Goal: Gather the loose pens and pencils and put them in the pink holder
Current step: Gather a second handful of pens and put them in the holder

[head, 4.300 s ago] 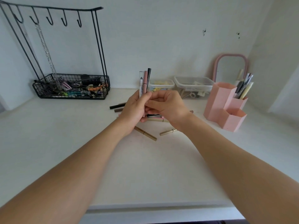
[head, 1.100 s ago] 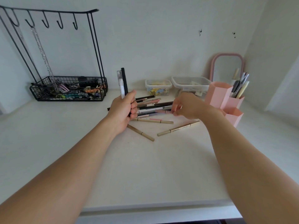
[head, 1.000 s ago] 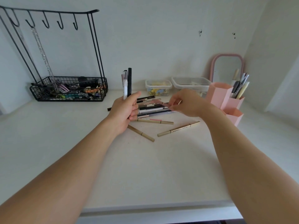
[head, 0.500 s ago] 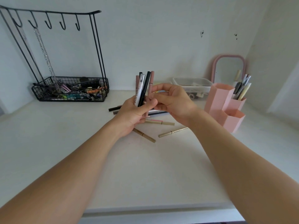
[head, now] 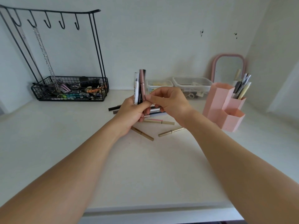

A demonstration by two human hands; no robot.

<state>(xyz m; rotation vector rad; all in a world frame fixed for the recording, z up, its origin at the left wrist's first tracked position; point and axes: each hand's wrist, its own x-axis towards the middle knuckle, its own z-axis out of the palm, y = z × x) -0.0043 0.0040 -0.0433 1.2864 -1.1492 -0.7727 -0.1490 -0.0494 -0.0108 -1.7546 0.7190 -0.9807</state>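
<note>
The pink holder stands at the right of the frame, a cluster of hexagonal compartments. Its rear right compartment holds several pens standing on end, leaning right; the tall left compartment and the low front one show nothing above their rims. Behind it a pink-framed mirror leans at the wall. Two clear lidded boxes sit side by side against the wall at centre, their small contents too blurred to name. In the upper left a black wire rack with hooks has a basket full of clips and small items, and a chain hangs from one hook.

At centre frame the left hand grips a bundle of pens upright, fingers curled round them. The right hand meets it, thumb and forefinger pinching the bundle on its right side, so the two hands are together. Beneath and behind them loose pens lie in a pile on the white desk; three gold-toned pencils lie just in front, apart from one another.

The desk's near edge runs across the bottom of the frame. A wide bare stretch lies between that edge and the pencils, and another between the hands and the holder.
</note>
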